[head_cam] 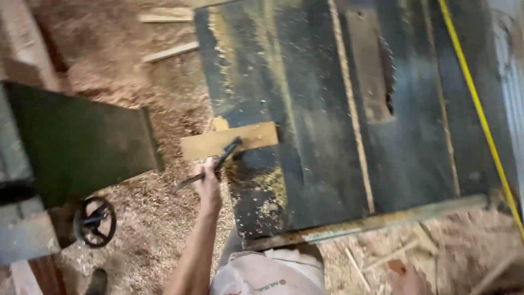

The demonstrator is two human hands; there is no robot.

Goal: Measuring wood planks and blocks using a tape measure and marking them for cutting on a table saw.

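Observation:
My left hand (208, 183) grips a long dark metal tool (226, 154) by its handle. The tool's head rests on a short flat piece of wood (256, 136) that lies across the left edge of a dark saw table (311, 136). A toothed saw blade (388, 71) stands up from a slot in the table at the upper right. A blurred skin-coloured shape at the bottom edge may be my right hand (405, 278); its fingers are not clear.
Sawdust and wood offcuts (169, 52) cover the floor. At the left stand a dark green machine surface (76, 142) and a black handwheel (96, 222). A yellow line (480, 109) runs along the table's right side.

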